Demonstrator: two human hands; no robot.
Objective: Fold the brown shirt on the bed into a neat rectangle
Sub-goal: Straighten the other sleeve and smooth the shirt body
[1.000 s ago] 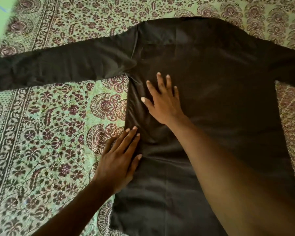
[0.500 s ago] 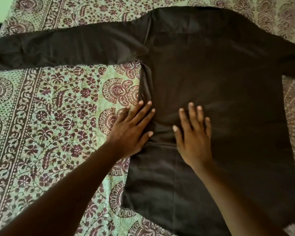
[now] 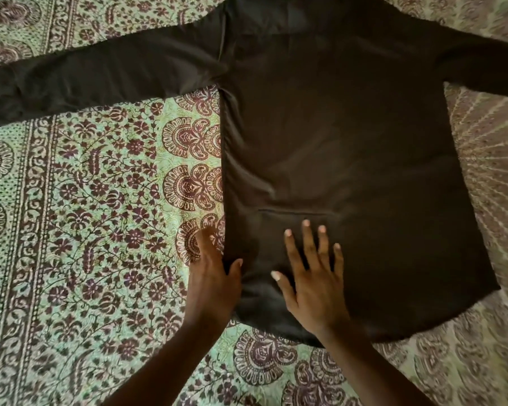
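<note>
The dark brown long-sleeved shirt (image 3: pixel 334 148) lies flat on the green floral-print bedsheet (image 3: pixel 85 215) (collar pointing away, sleeves spread sideways), the flat left hand (image 3: pixel 211 276) at its side edge, the flat right hand (image 3: pixel 314 276) pressing near the hem.

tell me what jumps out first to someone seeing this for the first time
A big brown shirt lies spread flat across the upper middle, sleeves stretched out to both sides. It rests on a green bedspread busy with maroon flowers. Near the bottom, the right hand lies flat with spread fingers on the shirt's lower part, and the left hand sits at its side edge.
</note>
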